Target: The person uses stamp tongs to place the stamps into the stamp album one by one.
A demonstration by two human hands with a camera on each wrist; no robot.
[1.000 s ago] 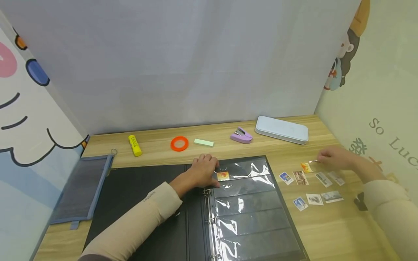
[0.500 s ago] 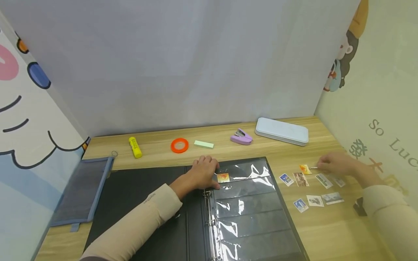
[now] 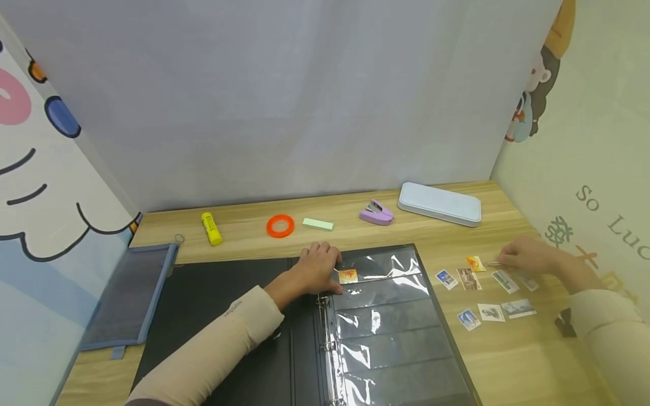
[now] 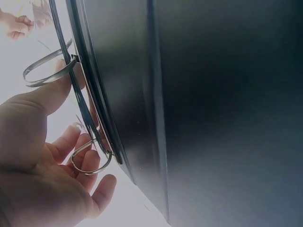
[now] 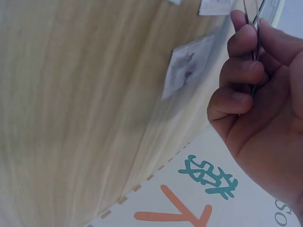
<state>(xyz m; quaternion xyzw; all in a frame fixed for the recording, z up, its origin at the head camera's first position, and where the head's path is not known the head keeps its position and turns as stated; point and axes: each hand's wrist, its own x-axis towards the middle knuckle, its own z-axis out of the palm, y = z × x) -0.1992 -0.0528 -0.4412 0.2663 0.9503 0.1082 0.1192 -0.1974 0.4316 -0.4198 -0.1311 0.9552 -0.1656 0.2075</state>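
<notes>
In the head view, my left hand rests at the upper ring side of an open black binder album, its thumb and index finger spread apart on the clear pocket page. Beside its fingertips, an orange-yellow stamp sits in the top pocket. The left wrist view shows that hand's fingers loosely bent near the metal rings. My right hand grips tweezers, their tips close to another orange-yellow stamp on the table. Whether the tips touch it, I cannot tell.
Several stamps lie right of the album. Along the back are a glue stick, orange tape roll, pale green strip, purple stapler and pale blue case. A grey mesh pouch lies left; a small dark object is right.
My right hand has moved slightly toward me with the tweezers. The loose orange-yellow stamp has shifted and turned a little. My left hand has stayed in place on the page.
</notes>
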